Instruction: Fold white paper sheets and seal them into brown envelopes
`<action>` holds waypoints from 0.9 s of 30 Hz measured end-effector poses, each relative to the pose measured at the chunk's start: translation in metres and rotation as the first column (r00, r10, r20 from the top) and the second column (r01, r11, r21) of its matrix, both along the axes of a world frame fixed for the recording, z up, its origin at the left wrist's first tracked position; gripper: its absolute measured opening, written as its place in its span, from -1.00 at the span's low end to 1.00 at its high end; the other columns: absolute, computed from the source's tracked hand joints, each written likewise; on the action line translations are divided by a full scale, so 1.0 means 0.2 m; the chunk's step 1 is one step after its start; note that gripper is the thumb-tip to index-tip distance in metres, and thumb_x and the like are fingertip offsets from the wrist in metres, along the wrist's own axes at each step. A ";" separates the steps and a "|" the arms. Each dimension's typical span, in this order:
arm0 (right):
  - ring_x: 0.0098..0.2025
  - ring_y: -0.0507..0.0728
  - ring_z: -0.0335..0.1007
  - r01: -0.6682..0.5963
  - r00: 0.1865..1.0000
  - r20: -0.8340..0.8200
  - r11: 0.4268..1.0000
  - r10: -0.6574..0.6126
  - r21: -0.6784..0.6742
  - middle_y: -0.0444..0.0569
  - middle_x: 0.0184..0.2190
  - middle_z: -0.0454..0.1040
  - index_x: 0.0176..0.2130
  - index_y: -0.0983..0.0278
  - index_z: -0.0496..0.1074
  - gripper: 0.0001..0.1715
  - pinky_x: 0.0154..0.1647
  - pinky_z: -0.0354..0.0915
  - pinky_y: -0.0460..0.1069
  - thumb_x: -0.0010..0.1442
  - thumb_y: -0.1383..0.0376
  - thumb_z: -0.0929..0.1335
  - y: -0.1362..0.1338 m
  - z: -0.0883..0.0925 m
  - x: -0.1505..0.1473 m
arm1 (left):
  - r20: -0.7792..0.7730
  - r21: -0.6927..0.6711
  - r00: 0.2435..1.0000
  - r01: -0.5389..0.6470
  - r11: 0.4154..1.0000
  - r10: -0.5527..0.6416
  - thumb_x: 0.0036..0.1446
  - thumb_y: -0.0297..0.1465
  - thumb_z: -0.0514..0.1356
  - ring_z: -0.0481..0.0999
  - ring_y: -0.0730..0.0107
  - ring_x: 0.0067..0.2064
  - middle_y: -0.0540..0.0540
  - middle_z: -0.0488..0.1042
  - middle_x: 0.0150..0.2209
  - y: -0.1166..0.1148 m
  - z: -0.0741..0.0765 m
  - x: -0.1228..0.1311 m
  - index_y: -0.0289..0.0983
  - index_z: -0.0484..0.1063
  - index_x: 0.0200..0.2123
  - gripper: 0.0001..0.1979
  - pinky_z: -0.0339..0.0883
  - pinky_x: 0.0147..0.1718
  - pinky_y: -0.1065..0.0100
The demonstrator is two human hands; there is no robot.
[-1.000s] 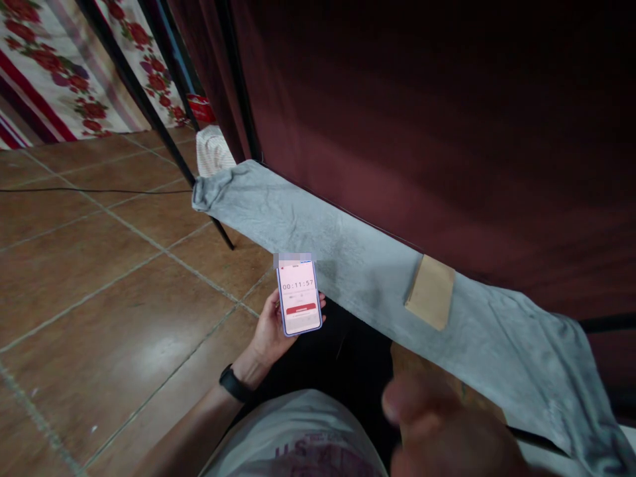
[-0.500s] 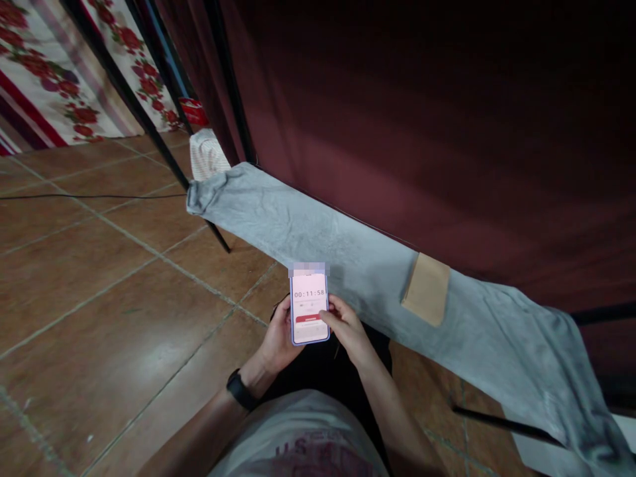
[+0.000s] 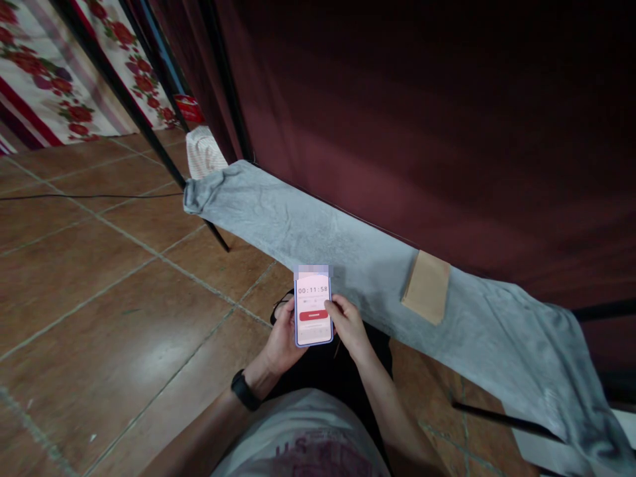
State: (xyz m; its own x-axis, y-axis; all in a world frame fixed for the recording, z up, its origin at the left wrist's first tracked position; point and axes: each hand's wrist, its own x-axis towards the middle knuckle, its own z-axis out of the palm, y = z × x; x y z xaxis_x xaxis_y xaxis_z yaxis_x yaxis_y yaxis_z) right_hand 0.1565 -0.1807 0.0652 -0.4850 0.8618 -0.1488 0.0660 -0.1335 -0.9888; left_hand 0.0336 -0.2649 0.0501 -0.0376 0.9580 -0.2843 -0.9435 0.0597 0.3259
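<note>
A phone (image 3: 313, 306) in a pale blue-purple case is upright in front of my lap, its lit screen showing 00:11:58 above a red button. My left hand (image 3: 285, 341) wraps round its left side and lower back. On the right side, my right hand (image 3: 348, 323) grips the phone's edge, with the thumb at the screen's border just above the red button. Beyond the phone lies a narrow surface covered with grey cloth (image 3: 318, 228), and a brown paper-like packet (image 3: 427, 287) rests on it to the right.
A dark red curtain (image 3: 397, 132) hangs behind the grey cloth. Black metal poles (image 3: 119, 93) stand at the left, near a striped white cloth (image 3: 205, 154) and a red object (image 3: 189, 108). A thin cable (image 3: 89, 196) crosses the tiled floor.
The phone and both hands have shifted slightly right. My right thumb has moved up off the red button to the screen's edge.
</note>
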 end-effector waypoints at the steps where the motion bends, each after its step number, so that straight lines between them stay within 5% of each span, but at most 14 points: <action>1: -0.40 0.12 0.43 -0.003 1.000 -0.001 1.000 0.003 0.003 -0.14 -0.44 0.53 -0.33 0.19 0.50 -0.69 -0.44 0.32 -0.05 0.15 0.01 0.39 0.00 0.00 0.00 | -0.002 -0.005 1.000 0.004 1.000 -0.004 0.36 -0.23 0.06 0.65 0.11 -0.04 -0.15 0.65 -0.07 0.00 0.00 0.00 -0.30 0.49 0.08 -0.61 0.38 0.12 0.08; 16: -0.18 0.18 0.53 -0.039 0.990 -0.141 0.993 0.023 -0.115 -0.09 -0.20 0.61 -0.08 0.15 0.50 -0.59 -0.11 0.43 0.03 0.09 0.06 0.44 -0.09 0.02 -0.01 | -0.042 -0.044 0.999 -0.020 0.999 0.018 0.35 -0.21 0.08 0.64 0.11 -0.04 -0.14 0.65 -0.07 -0.01 -0.03 -0.01 -0.30 0.51 0.08 -0.60 0.41 0.08 0.12; 27: -0.15 0.19 0.53 -0.021 0.985 -0.171 0.987 -0.006 -0.157 -0.09 -0.16 0.59 -0.03 0.16 0.47 -0.59 -0.07 0.41 0.04 0.11 0.12 0.44 -0.13 -0.02 -0.01 | -0.069 -0.033 0.997 0.021 0.999 -0.023 0.38 -0.02 -0.02 0.62 0.08 0.01 -0.21 0.63 -0.02 -0.02 -0.03 0.00 -0.35 0.48 0.11 -0.42 0.34 0.15 0.12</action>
